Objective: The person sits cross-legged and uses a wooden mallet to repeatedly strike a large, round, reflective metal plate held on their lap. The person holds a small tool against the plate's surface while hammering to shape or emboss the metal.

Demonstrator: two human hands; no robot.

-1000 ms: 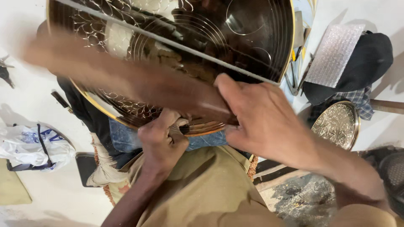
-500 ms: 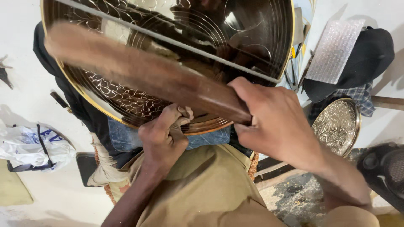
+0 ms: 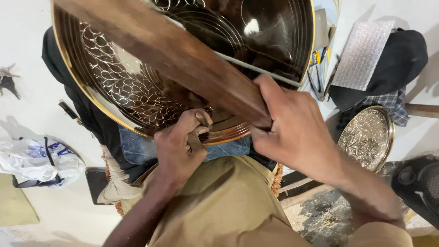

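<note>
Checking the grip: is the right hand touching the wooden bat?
Touching. The head view shows the right hand with its fingers wrapped around the lower end of the wooden bat.

- The place looked like a metal craft workshop, with work done low over a pale floor (image 3: 32,50).
- A large engraved brass tray (image 3: 137,91) filled the view.
- A smaller embossed plate (image 3: 368,137) lay nearby.
- Hand tools (image 3: 320,77) and sawdust (image 3: 320,219) sat about.

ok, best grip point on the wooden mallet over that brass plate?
The near end of the wooden mallet, coming from the right, likely. The long flat bar slants up and left over the engraved brass plate, leaving only that end clear. The right hand wraps it there; the left hand pinches a small tool at the rim.
</note>
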